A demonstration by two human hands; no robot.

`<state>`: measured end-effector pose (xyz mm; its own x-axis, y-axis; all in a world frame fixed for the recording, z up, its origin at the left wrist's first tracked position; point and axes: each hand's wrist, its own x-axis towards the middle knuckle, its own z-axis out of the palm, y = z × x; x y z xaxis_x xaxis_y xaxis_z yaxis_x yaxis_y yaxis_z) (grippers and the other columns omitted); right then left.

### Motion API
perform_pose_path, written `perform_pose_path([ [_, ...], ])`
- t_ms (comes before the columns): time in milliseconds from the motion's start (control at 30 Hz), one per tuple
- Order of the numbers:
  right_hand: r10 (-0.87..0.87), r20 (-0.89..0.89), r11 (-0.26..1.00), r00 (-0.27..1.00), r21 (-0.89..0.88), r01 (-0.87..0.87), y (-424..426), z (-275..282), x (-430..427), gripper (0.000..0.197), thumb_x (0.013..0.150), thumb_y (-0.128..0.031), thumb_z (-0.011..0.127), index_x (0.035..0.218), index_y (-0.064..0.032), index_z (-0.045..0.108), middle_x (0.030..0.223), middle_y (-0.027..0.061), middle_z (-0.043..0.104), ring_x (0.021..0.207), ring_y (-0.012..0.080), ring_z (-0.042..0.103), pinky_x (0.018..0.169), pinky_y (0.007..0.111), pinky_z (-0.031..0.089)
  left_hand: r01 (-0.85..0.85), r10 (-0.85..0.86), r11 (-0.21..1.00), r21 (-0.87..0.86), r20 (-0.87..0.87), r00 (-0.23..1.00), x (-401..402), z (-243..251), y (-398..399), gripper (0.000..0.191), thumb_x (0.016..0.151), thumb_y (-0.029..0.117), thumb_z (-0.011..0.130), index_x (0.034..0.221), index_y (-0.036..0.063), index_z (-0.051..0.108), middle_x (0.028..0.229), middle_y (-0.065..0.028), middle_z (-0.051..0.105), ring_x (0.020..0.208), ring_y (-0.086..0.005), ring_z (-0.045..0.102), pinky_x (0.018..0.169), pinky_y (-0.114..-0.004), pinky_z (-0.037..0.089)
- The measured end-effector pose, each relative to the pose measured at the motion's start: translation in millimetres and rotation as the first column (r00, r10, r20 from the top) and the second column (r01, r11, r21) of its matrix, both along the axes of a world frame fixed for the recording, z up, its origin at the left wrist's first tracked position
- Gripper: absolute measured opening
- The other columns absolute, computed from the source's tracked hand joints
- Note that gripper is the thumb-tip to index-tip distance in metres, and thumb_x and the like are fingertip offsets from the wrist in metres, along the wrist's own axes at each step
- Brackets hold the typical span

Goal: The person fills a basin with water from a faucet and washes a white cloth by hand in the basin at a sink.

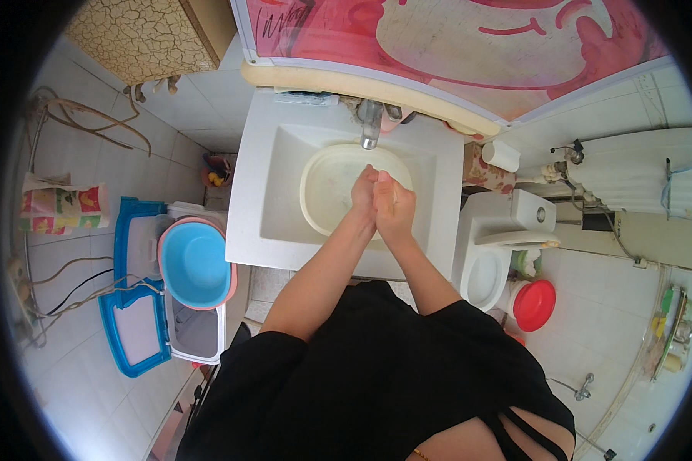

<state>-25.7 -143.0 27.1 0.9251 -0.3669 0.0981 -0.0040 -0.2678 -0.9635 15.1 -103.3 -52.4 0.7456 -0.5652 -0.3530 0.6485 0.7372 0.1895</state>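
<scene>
My left hand (364,190) and my right hand (396,208) are pressed together over a cream plastic basin (308,199). The basin sits inside a white rectangular washbasin (245,230). It seems to hold shallow, clear liquid. My right hand's fingers are curled, with the thumb pointing away from me along the top. The left hand's palm is turned against the right, and its fingers are partly covered. Whether anything lies between the palms is hidden. Just beyond the fingertips, a metal faucet (371,124) reaches over the basin's far rim.
To the left, a blue plastic basin (196,265) nests in a pink one on a washing machine with raised blue lids (135,334). On the right stand a white toilet (484,276) and a red basin (534,305). A pink picture panel (467,46) rises behind the faucet.
</scene>
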Motion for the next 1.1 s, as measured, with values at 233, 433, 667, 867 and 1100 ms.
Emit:
perform_pose_path([
  [233,-0.120,0.156,0.818,0.980,-0.544,0.187,-29.1,-47.7,-5.3,0.023,0.079,-0.014,0.057,0.097,-0.0018,0.048,0.088,0.0060,0.051,0.081,0.0124,0.047,0.074,0.025,0.039,0.107,-0.092,0.990,0.092,-0.157,0.983,-9.1,23.9,5.8,0.043,0.088,0.045,0.032,0.107,0.0075,0.045,0.096,-0.0067,0.049,0.092,-0.0175,0.048,0.084,-0.031,0.038],
  [433,0.047,-0.351,0.999,0.935,0.004,-0.049,-87.0,-89.7,-20.5,0.034,0.074,-0.019,0.062,0.101,-0.0044,0.047,0.094,0.0100,0.054,0.090,0.0181,0.050,0.079,0.027,0.039,0.355,-0.371,0.886,0.299,-0.004,0.929,-26.9,-9.6,34.5,0.047,0.088,0.038,0.036,0.126,0.0107,0.036,0.115,-0.0105,0.046,0.107,-0.0190,0.043,0.094,-0.031,0.030],
  [667,-0.225,-0.656,0.907,0.720,-0.410,-0.090,-117.1,-102.8,-36.5,0.042,0.074,-0.033,0.059,0.100,-0.0017,0.047,0.095,0.0203,0.057,0.087,0.0298,0.056,0.074,0.036,0.042,-0.504,-0.438,-0.147,0.851,0.401,0.805,1.7,-89.2,119.5,0.047,0.063,-0.010,0.050,0.109,0.0008,0.048,0.105,-0.0120,0.052,0.101,-0.0252,0.048,0.089,-0.033,0.036],
  [867,0.102,-0.818,0.985,0.566,0.003,-0.174,-120.1,-129.7,-44.0,0.034,0.075,-0.034,0.058,0.081,-0.0003,0.055,0.064,0.0083,0.054,0.056,0.0178,0.051,0.053,0.031,0.042,-0.254,-0.573,-0.159,0.954,0.121,0.811,17.8,-109.4,138.8,0.046,0.062,-0.002,0.058,0.107,0.0025,0.047,0.101,-0.0131,0.053,0.097,-0.0264,0.050,0.084,-0.035,0.040],
  [1100,0.102,-0.620,0.994,0.778,0.033,-0.105,-104.2,-76.6,-59.9,0.026,0.074,-0.024,0.061,0.067,0.0001,0.055,0.059,0.0050,0.053,0.055,0.0118,0.047,0.053,0.028,0.040,0.038,-0.519,0.019,0.999,-0.023,0.854,10.7,-145.7,128.1,0.047,0.065,-0.004,0.058,0.109,0.0022,0.044,0.103,-0.0113,0.053,0.091,-0.0230,0.053,0.078,-0.033,0.043],
])
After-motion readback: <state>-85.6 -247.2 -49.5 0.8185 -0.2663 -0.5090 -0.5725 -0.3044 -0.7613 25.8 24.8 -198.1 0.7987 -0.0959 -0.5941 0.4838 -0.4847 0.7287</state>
